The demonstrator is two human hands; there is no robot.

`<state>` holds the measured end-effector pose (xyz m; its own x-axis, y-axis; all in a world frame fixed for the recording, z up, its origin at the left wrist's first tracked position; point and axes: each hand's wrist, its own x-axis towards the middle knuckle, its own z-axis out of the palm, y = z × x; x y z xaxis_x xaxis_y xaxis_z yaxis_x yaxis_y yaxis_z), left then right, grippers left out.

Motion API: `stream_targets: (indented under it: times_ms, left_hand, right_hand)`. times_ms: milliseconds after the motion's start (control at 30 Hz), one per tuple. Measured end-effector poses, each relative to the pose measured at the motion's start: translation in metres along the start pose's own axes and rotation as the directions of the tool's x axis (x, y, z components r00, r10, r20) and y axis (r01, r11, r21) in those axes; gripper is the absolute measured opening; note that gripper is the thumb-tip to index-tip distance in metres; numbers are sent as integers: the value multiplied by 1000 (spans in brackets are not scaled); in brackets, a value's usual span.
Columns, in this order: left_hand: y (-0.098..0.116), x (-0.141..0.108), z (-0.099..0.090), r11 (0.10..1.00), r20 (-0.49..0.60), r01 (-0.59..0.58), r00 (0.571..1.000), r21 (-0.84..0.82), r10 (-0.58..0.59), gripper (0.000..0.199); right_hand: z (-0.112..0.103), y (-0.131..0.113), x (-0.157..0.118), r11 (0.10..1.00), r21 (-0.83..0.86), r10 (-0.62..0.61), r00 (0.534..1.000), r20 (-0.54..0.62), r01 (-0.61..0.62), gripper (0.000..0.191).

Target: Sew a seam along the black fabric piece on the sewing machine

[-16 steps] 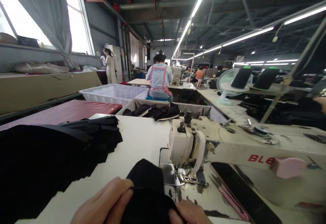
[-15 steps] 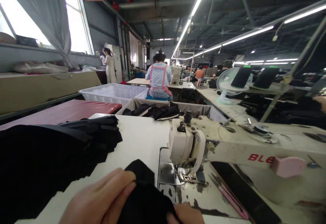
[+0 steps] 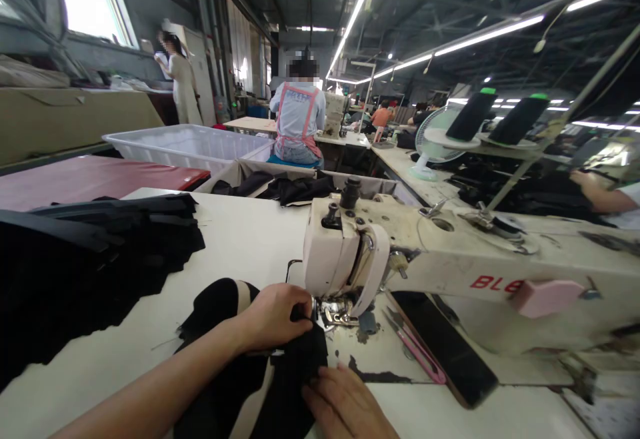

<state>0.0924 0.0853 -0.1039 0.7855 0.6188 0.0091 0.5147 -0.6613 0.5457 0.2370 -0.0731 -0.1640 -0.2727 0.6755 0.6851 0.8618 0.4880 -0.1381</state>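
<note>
Forward now at the needle, your left hand (image 3: 273, 318) closes in a firm pinch on the black fabric (image 3: 295, 366) just beside the presser foot (image 3: 336, 312) of the cream sewing machine (image 3: 335, 246). Your right hand (image 3: 341, 404) lies open on the same cloth, over the white counter (image 3: 235, 246), near pink-handled scissors (image 3: 415, 349).

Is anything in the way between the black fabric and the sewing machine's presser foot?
Nothing visible. The left hand holds the black fabric at the presser foot, and the right hand rests on the fabric nearer the person.
</note>
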Motion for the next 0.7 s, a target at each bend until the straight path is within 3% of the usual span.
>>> stream_targets:
  times_ms: [100, 167, 333, 500, 700]
  left_hand:
    - [3, 7, -2, 996, 22, 79, 997, 31, -80, 9]
    - [3, 12, -1, 993, 37, 107, 993, 58, -109, 13]
    - [-4, 21, 3, 987, 32, 122, 991, 102, -126, 18]
    - [-8, 26, 1, 994, 3, 86, 996, 74, -86, 22]
    - [-12, 27, 3, 996, -27, 83, 996, 11, -82, 21]
  right_hand:
    - [-4, 13, 16, 977, 20, -212, 977, -22, 213, 20]
    - [-5, 16, 25, 967, 36, -252, 967, -38, 253, 22]
    - [-11, 21, 28, 971, 86, -226, 974, 25, 223, 39]
    - [-13, 27, 19, 980, 119, -177, 972, 153, 160, 30]
    - [-11, 31, 30, 977, 143, -179, 974, 139, 159, 29]
